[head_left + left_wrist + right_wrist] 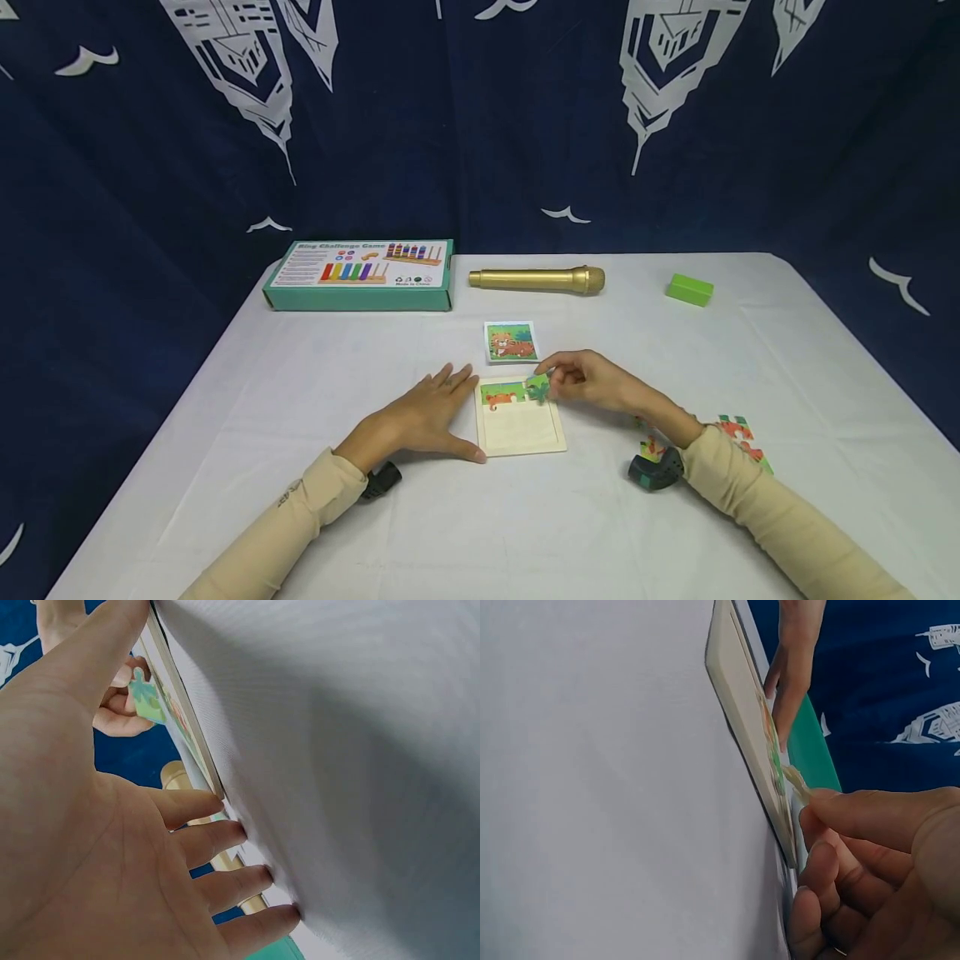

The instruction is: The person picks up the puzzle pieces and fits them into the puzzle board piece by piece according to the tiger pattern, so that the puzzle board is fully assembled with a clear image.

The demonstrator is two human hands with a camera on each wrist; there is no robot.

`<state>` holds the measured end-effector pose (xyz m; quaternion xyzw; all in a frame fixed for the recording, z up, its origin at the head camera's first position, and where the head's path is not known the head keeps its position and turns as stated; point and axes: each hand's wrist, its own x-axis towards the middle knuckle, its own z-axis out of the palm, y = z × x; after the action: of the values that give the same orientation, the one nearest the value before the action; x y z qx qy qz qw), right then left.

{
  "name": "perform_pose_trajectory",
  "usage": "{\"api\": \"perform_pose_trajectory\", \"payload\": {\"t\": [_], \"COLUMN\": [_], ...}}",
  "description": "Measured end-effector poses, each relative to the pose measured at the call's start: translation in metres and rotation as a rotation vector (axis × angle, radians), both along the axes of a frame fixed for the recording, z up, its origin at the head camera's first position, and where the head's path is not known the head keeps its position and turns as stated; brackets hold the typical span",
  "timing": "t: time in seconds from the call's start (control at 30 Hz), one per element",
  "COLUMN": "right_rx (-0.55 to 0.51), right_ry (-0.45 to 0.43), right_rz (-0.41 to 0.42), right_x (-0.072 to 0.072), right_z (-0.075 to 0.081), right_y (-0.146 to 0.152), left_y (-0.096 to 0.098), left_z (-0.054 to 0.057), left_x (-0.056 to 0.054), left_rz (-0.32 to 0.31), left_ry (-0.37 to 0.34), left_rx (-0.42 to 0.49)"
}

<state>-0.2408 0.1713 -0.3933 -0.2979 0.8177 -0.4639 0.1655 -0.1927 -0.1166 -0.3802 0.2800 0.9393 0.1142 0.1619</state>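
A shallow wooden puzzle tray (521, 433) lies on the white table, with joined puzzle pieces (501, 395) along its upper left showing green and an orange tail. My right hand (594, 382) pinches a green puzzle piece (537, 387) with a blue-green plant on it, over the tray's upper right corner. In the right wrist view that piece (796, 782) is tilted, held between thumb and forefinger. My left hand (431, 419) has its fingers spread and rests at the tray's left edge. Just beyond the tray lies a tiger picture card (512, 342).
Loose puzzle pieces (738, 433) lie by the right forearm, partly hidden by it. At the back are a green game box (360, 298), a gold microphone (536, 280) and a lime-green block (689, 289). A dark blue patterned cloth (510, 125) hangs behind the table.
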Motion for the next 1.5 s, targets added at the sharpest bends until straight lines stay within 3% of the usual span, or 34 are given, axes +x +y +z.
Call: {"api": "perform_pose_trajectory", "payload": {"t": [0.9,1.5], "right_rx": [0.066,0.107], "right_ry": [0.022,0.103], "right_rz": [-0.013,-0.014], "right_x": [0.0014,0.0016], "right_z": [-0.0006,-0.0029], "right_y": [-0.0062,-0.0086], "left_y": [0.0010,0.0002], "left_z": [0.0004,0.0010], "left_x": [-0.0009,-0.0006], "left_rz": [-0.005,0.001], "left_ry": [0.001,0.004], "left_rx": [-0.005,0.001]}}
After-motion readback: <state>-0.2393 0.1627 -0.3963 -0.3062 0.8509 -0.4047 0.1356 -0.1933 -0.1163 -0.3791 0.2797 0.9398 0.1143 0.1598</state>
